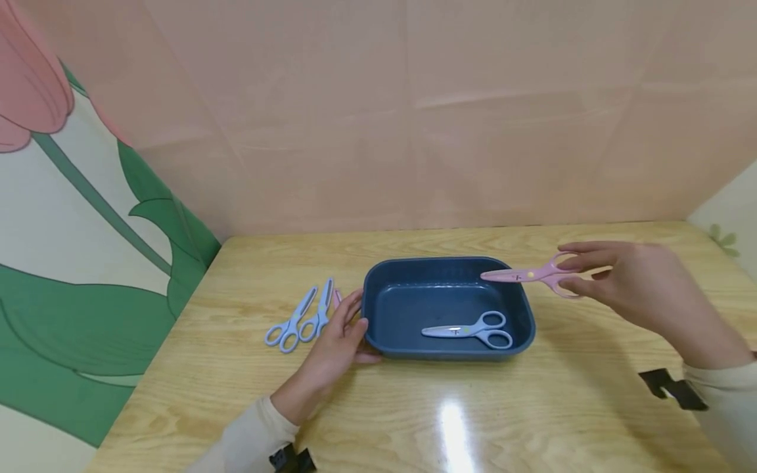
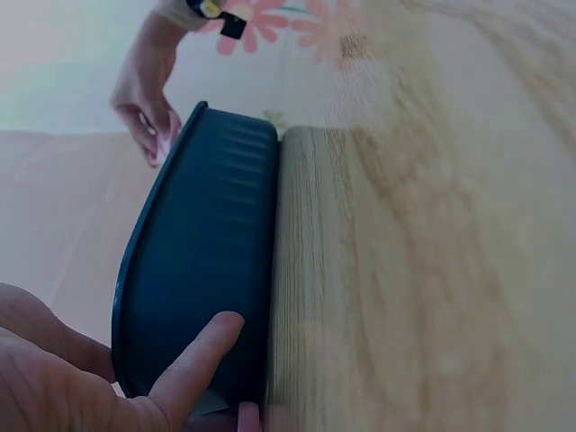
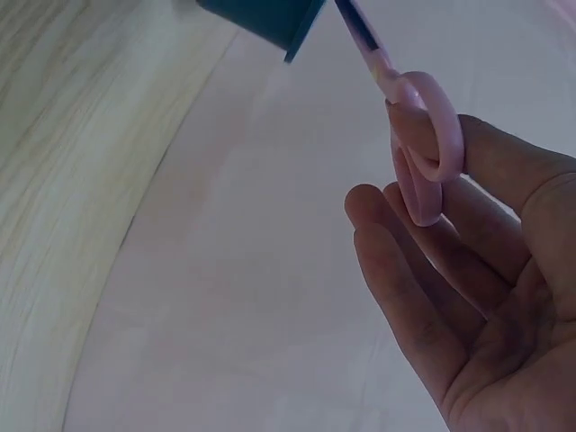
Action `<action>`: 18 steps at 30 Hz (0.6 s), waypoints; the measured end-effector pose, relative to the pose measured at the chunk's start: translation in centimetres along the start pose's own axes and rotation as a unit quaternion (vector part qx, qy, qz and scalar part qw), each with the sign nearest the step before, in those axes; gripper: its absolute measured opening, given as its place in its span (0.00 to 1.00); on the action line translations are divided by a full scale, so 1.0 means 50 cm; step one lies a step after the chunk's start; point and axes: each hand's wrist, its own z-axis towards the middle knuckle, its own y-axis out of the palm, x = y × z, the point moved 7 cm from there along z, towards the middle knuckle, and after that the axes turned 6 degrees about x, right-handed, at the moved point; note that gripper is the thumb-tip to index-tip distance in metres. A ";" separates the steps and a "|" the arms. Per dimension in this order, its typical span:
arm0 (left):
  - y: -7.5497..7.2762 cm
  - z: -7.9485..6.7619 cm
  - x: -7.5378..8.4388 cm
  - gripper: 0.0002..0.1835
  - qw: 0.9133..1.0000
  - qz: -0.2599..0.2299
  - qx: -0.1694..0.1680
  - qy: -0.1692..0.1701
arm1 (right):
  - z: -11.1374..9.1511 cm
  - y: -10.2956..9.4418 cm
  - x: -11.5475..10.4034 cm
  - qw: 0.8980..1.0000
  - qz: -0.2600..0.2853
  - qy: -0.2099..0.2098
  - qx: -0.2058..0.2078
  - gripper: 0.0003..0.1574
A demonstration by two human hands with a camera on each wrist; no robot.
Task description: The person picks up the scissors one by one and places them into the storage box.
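Note:
At its finger loops, my right hand [image 1: 641,279] holds a pair of pink scissors [image 1: 513,275], blades pointing left above the right end of a dark blue plastic tray [image 1: 408,259]. In the right wrist view the thumb goes through one loop [image 3: 447,126], and the other fingers are spread below. My left hand [image 1: 335,345] grips the tray's left end, with a finger along its outer wall [image 2: 202,225] in the left wrist view. Inside the tray lies a pair of light blue scissors [image 1: 467,330], blades toward the left.
Two pairs of light blue scissors, one outermost [image 1: 291,325] and one [image 1: 319,312] closer to the tray, lie on the wooden table [image 1: 207,368] left of it. A pink blade tip [image 1: 337,297] shows beside them, partly hidden by my left hand. A pink backdrop [image 1: 378,131] rises behind.

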 end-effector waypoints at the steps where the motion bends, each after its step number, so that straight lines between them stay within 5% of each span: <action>1: 0.000 0.000 -0.001 0.29 1.000 0.001 0.000 0.000 | 0.002 0.002 -0.006 1.000 0.001 -0.005 -0.002 0.15; 18: -0.001 -0.001 0.002 0.29 1.000 0.001 0.001 0.005 | 0.032 0.049 -0.068 0.998 0.010 -0.014 -0.061 0.15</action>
